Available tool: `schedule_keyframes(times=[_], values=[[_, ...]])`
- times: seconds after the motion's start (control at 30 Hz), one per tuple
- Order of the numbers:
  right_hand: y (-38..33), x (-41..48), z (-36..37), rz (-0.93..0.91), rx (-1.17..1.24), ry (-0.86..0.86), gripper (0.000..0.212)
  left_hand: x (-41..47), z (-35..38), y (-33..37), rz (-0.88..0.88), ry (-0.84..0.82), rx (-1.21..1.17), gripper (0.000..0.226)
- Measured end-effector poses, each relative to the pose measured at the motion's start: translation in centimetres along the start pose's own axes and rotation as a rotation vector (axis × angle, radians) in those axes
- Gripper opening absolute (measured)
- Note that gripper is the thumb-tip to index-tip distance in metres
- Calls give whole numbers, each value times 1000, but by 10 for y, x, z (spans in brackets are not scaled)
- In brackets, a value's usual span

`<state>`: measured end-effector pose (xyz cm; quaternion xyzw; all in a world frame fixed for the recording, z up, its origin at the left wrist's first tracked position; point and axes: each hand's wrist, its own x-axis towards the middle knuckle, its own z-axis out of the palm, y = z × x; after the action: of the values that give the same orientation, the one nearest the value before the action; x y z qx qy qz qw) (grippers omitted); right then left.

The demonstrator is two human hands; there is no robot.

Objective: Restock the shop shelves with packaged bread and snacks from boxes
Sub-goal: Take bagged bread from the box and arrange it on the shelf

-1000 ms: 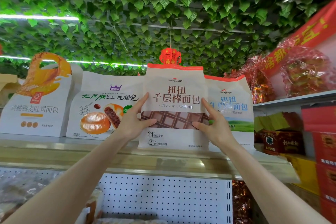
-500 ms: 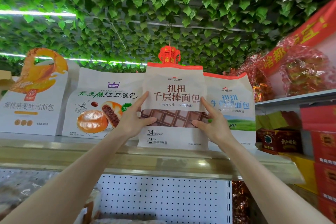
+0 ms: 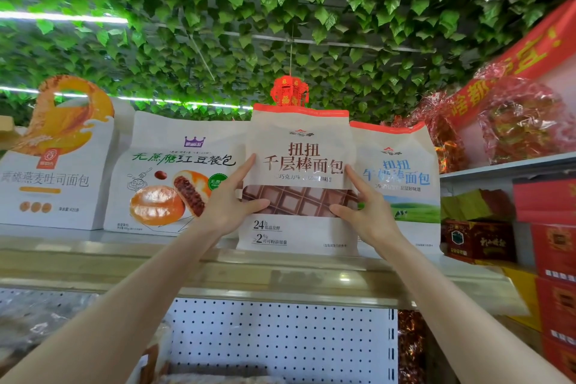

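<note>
Barely anything's moved in the last second: the chocolate bread bag (image 3: 299, 181) still stands upright on the top shelf (image 3: 187, 277), between the red bean bun bag (image 3: 174, 174) and the milk bread bag (image 3: 402, 187). Left hand (image 3: 229, 203) and right hand (image 3: 367, 209) keep clasping its sides, so I'd guess it's just getting squared up before letting go.
</note>
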<state>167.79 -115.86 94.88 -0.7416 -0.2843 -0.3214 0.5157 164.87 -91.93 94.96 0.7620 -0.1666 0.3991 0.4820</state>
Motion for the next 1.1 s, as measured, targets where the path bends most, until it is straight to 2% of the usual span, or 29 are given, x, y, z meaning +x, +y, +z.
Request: schedule_keyframes(times=[0.67,0.93,1.1], values=[[-15,-19,-5,50,-4,-2,79,-21,-8,16,5,-81,62,81],[-50,-57,-10,71,32,93,69,-60,-13,43,-41,78,-31,66],[-73,-89,-16,61,13,94,62,-92,-19,67,-54,81,-105,63]])
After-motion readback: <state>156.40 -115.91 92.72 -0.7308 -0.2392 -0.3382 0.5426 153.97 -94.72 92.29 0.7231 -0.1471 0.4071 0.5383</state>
